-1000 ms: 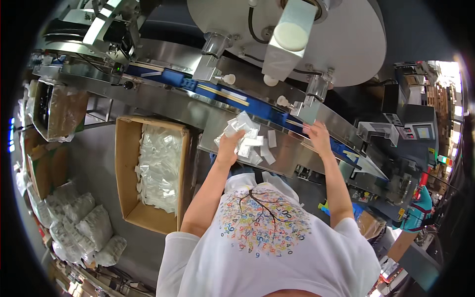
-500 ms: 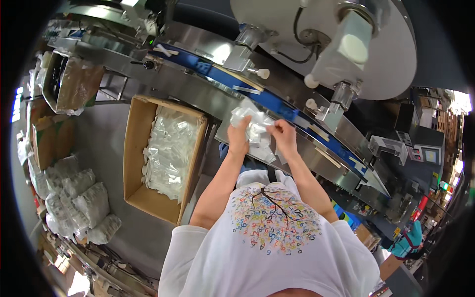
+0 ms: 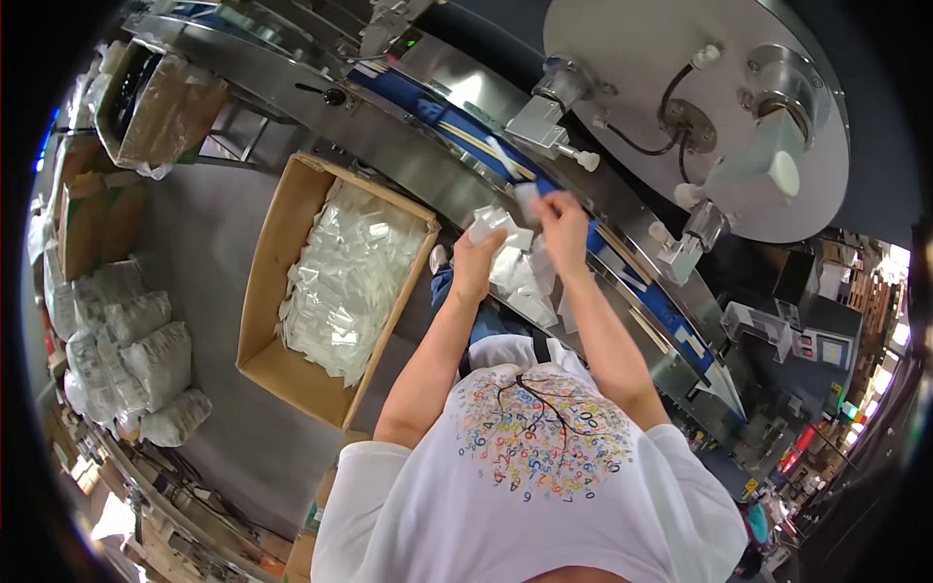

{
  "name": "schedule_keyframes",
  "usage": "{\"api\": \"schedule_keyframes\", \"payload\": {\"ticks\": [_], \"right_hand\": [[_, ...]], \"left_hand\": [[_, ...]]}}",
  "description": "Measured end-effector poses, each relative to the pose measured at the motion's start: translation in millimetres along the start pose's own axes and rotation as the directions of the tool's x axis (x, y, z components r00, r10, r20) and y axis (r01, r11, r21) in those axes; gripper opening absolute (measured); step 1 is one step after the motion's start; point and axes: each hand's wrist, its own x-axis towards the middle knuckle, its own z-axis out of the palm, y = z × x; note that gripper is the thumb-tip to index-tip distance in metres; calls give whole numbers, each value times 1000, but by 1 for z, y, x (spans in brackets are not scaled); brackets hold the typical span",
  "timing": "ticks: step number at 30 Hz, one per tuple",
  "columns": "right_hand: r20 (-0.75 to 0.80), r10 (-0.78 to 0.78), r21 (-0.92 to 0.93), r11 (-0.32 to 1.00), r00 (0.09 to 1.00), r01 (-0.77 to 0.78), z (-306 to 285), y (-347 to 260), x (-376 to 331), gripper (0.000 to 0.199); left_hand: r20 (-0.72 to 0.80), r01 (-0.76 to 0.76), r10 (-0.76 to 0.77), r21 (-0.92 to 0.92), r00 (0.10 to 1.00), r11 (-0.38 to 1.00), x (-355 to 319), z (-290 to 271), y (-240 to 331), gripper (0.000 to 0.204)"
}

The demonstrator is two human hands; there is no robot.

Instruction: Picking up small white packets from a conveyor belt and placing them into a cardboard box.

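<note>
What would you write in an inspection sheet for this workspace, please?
Surface: steel conveyor frame with blue belt, pale sticks lying along it.
Things: loose white packets heaped before the person; similar ones inside an open cardboard box.
Clutter: bulging clear plastic bags piled on the floor, left.
Hands: left hand grips packets; right hand holds a blurred packet near the belt.
Cables: black cables looped on the round machine plate.
Surroundings: small lit screen, far right.

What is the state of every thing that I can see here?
Left hand: closed on whitish packets
Right hand: closed on single packet, blurred
Cardboard box: open, holding clear packets
Blue conveyor: bearing pale sticks; motion unclear
Green light: lit
Plastic bags: filled, heaped
</note>
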Motion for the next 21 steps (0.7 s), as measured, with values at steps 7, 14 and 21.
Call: {"api": "schedule_keyframes", "payload": {"ticks": [7,14,21], "right_hand": [[156,-178,-266,940,972,215,-3,-17,23,22],[283,161,93,977,946,-194,7,-26,26,18],[228,115,98,985,967,-141,39,21,-1,35]], "left_hand": [[28,14,-8,-228,1000,974,7,-17,14,29],[11,37,-35,-306,999,951,14,-29,23,24],[-152,-133,67,-486,986,864,27,-18,20,23]]}}
